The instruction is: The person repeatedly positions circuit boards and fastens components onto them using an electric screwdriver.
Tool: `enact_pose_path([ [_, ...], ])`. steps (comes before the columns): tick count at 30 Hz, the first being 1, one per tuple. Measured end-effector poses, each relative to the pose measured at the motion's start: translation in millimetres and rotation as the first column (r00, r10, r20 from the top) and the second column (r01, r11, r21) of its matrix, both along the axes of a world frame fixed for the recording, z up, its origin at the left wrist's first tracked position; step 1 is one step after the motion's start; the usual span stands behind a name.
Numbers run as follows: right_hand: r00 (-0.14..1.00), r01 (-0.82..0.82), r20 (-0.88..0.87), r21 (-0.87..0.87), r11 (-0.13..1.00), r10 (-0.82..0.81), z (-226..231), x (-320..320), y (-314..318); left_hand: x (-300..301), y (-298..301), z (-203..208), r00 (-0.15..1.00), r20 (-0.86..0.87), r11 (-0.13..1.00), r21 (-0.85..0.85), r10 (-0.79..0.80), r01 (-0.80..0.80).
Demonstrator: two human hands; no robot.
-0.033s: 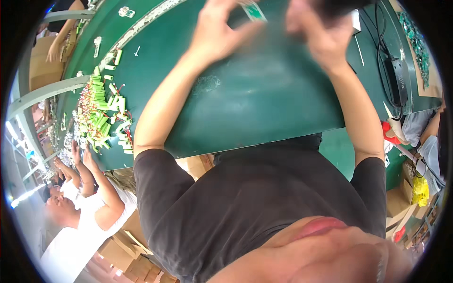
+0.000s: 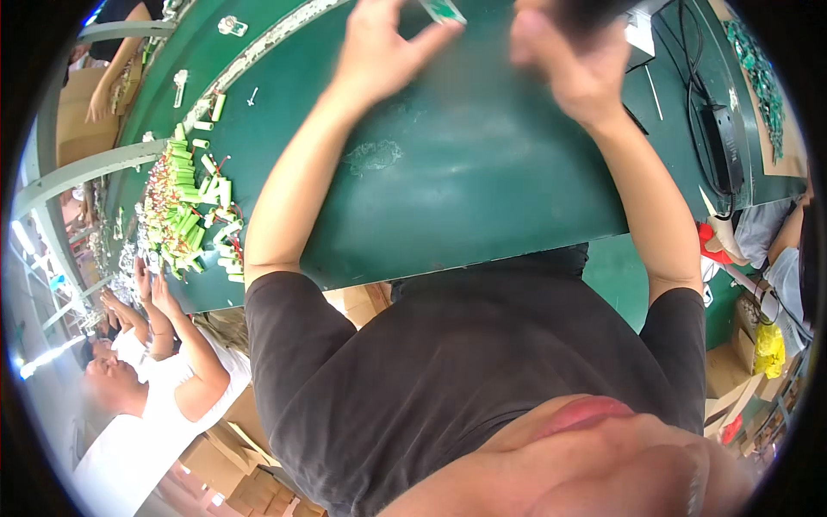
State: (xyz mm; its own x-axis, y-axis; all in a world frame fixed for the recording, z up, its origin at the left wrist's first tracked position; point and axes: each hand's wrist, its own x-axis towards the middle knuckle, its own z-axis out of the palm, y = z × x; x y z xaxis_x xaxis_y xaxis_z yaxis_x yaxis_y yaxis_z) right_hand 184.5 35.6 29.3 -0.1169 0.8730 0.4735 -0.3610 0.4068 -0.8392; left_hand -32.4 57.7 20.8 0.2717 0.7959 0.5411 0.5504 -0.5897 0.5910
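At the far edge of the view, my left hand (image 2: pixel 377 53) is closed on a small green circuit board (image 2: pixel 444 10), its thumb against the board's near end. The fingertips run out of the picture at the top. My right hand (image 2: pixel 579 67) is a short way to the right, curled round a dark, blurred object (image 2: pixel 594 12) whose kind I cannot make out. Both hands are over the green tabletop (image 2: pixel 482 189), and a gap separates them.
Many green cylindrical batteries (image 2: pixel 183 202) with red wires are heaped on the left. At right are a black power adapter (image 2: pixel 722 146) with cables, a white box (image 2: pixel 639 36) and a cardboard tray (image 2: pixel 788 161) of green boards. Another person (image 2: pixel 185 392) sits at left.
Both my hands have shifted a little to the left and farther away. The circuit board and the dark object have moved with them, and more of the white box shows.
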Motion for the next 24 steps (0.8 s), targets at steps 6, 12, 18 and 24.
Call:
enact_pose_path([
  [6,0.993,-0.094,-0.042,0.304,0.948,0.112,18,-6,6,-97,103,-12,0.933,-0.162,0.941,-0.055,0.321,-0.333],
  [12,0.942,-0.130,-0.188,0.558,0.820,0.277,-27,3,42,-59,160,-20,0.939,-0.232,0.961,0.171,0.253,-0.217],
  [18,0.974,-0.220,0.071,0.554,0.803,0.217,-13,11,45,-4,211,-33,0.932,-0.322,0.984,0.112,0.168,-0.138],
  [24,0.986,-0.164,-0.026,0.000,0.986,0.164,-4,19,15,2,200,-34,0.950,-0.290,0.987,0.136,0.117,-0.080],
])
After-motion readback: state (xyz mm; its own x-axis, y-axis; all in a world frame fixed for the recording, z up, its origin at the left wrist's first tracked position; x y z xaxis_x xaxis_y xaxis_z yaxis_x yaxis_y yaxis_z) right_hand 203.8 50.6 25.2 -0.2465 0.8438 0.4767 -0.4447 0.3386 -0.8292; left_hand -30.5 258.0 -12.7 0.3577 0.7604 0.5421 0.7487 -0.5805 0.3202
